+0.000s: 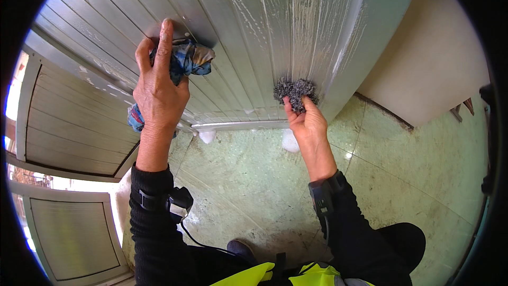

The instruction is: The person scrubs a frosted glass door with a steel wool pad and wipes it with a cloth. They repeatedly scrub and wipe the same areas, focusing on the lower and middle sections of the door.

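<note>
A ribbed metal door panel [238, 47] stands before me, with soapy streaks running down its right half. My left hand [160, 83] presses a bunched blue patterned cloth [190, 58] against the panel's left part, its index finger stretched upward on the surface. Below that wrist, another bit of patterned cloth [135, 118] shows, partly hidden by the arm. My right hand [307, 121] pinches a grey steel wool scourer [295, 91] against the lower right of the panel, near its frame.
Clumps of white foam [290, 141] lie on the wet tiled floor [238, 174] along the door's bottom edge. A pale wall or panel [428, 55] rises at the right. More framed ribbed panels [75, 123] stand at the left. My shoe [241, 248] is below.
</note>
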`<state>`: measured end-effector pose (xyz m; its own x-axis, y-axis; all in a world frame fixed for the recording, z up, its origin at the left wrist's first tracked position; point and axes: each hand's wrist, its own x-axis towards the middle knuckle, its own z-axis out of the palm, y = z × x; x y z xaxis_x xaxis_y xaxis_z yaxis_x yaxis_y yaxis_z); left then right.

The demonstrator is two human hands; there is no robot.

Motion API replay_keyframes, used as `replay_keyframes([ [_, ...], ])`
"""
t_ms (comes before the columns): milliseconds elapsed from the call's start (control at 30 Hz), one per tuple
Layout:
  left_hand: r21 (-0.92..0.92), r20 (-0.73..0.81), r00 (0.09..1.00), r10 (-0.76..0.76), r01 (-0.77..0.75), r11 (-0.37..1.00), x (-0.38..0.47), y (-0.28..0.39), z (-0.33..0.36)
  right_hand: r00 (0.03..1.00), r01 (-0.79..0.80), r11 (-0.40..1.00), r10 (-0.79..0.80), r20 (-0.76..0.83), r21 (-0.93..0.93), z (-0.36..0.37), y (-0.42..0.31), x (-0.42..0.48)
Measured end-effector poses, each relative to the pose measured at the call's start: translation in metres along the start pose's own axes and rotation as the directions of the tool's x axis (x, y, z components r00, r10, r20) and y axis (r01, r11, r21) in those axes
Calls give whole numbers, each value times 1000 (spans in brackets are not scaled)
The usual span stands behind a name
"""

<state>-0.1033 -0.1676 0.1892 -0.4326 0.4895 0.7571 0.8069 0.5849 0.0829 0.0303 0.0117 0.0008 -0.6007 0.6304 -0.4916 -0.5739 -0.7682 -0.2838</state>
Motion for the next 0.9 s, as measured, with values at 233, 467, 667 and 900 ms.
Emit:
replay_keyframes([
  [233, 26, -47, 996, 75, -73, 997, 0, -1, 3, 959, -68, 996, 51, -279, -50, -55, 24, 50],
  [467, 37, -57, 995, 81, -79, 996, 2, -2, 2, 983, -110, 994, 111, -147, 15, -28, 16, 26],
  [667, 26, -27, 999, 24, -23, 999, 0, -1, 3, 995, -45, 999, 43, 93, 20, 11, -1, -7],
  [900, 50, -42, 997, 60, -58, 997, 0, -2, 3, 907, -22, 995, -22, -421, -99, -63, 34, 52],
])
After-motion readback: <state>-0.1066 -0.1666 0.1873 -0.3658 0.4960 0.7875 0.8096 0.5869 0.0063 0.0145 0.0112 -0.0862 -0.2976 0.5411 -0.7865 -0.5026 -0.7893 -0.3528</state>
